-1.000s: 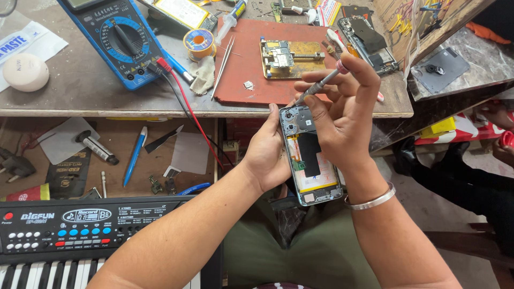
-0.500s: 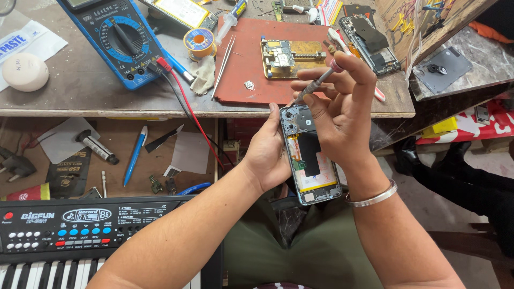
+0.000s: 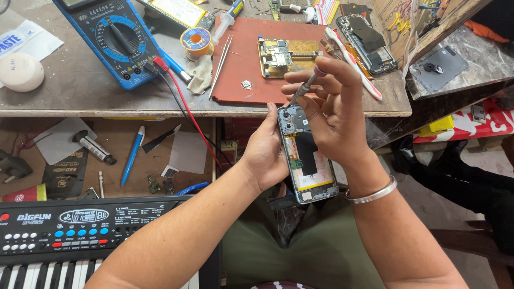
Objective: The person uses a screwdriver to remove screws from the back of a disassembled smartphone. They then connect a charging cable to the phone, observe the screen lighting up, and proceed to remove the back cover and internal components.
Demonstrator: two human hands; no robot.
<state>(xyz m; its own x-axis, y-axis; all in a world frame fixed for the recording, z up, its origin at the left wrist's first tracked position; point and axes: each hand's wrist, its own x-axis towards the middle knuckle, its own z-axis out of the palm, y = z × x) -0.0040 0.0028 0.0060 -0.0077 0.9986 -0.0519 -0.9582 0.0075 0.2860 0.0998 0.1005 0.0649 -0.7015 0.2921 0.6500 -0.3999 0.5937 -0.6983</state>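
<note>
My left hand (image 3: 265, 152) grips an opened phone (image 3: 306, 160) by its left edge, back cover off, showing its battery and a black flex strip. My right hand (image 3: 334, 115) pinches a small screwdriver (image 3: 304, 88) between thumb and fingers, the tip pointing down at the phone's upper left corner near the camera area. A silver bangle (image 3: 372, 192) sits on my right wrist. I hold the phone over my lap, just below the workbench edge.
On the bench lie a red mat (image 3: 251, 64) with a circuit board (image 3: 281, 53) in a holder, tweezers (image 3: 220, 64), a blue multimeter (image 3: 115, 40) with leads, a solder reel (image 3: 196, 40) and another opened phone (image 3: 369, 45). A black keyboard (image 3: 80, 235) sits lower left.
The screwdriver has shifted slightly in my right fingers, staying over the phone's top. My left hand and the phone have kept still.
</note>
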